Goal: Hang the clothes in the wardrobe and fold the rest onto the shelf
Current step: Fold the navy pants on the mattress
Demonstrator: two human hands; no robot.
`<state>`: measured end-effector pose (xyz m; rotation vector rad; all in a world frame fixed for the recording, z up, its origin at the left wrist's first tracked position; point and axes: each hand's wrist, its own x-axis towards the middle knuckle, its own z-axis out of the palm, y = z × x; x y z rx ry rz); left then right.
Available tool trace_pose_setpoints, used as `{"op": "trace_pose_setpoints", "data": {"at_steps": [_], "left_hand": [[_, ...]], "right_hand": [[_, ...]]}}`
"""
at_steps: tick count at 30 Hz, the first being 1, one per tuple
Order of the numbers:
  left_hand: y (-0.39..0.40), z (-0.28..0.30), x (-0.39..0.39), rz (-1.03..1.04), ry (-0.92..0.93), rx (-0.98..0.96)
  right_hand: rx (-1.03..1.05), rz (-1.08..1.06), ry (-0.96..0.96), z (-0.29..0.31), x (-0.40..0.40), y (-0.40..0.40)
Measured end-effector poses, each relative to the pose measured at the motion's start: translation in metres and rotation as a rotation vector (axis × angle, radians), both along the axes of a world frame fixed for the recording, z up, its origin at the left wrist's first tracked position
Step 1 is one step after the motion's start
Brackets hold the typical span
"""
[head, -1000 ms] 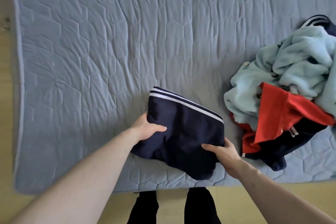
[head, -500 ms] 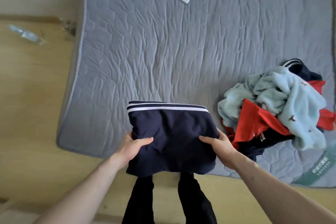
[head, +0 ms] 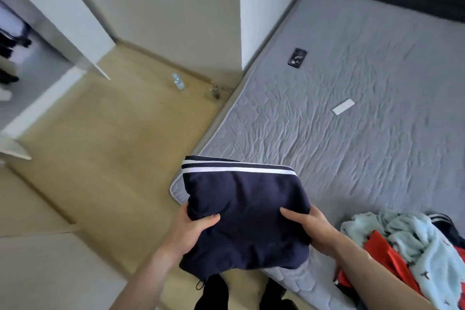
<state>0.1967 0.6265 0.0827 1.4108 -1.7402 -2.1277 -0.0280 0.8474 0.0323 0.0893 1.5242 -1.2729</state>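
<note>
Both hands hold a folded navy garment (head: 241, 214) in the air over the near corner of the bed (head: 352, 138). The left hand (head: 187, 230) has its grip on the garment's left edge, thumb lying across the top of the fabric and the other fingers hidden underneath. The right hand (head: 309, 225) grasps the right edge the same way, thumb on top and fingers tucked below. The garment is folded into a rough rectangle, with two white stripes running along the edge that points away from the person. Its near edge hangs past the bed's corner, above the wooden floor (head: 105, 158) and the person's dark trouser legs.

To the right of the garment, on the bed, lies a loose pile of clothes (head: 412, 246): a pale blue fleece piece on top, red fabric beneath it, and a dark item with white stripes at the far side. Farther up the bed from the garment lie a small white rectangular object (head: 343, 107) and, beyond that, a dark phone (head: 297, 57). Left of the bed, a plastic bottle (head: 178, 81) lies on the floor near the wall.
</note>
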Motion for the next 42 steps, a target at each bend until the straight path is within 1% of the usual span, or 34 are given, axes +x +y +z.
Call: {"op": "trace_pose_setpoints", "data": {"at_steps": [6,13,17,22,30,37,42], "left_hand": [[-0.097,0.061,0.084,0.180,0.045,-0.076],[-0.202,0.112,0.167,0.319,0.158,-0.086],[-0.258,0.139,0.194,0.396,0.224,-0.039],[-0.333,0.164,0.203,0.485,0.274,0.008],[-0.458,0.211,0.220,0.675,0.146,-0.155],[-0.549,0.266,0.258,0.847,0.156,-0.278],[-0.626,0.305,0.293,0.869,0.181,-0.363]], "right_hand": [[-0.070,0.168,0.073,0.068,0.045,-0.131],[-0.135,0.247,0.190,0.124,0.109,-0.278],[-0.170,0.289,0.253,0.145,0.128,-0.353],[-0.230,0.333,0.337,0.173,0.124,-0.456],[-0.379,0.527,0.336,0.219,0.130,-0.632],[-0.546,0.725,0.329,0.280,0.165,-0.775],[-0.628,0.794,0.354,0.319,0.194,-0.872]]}}
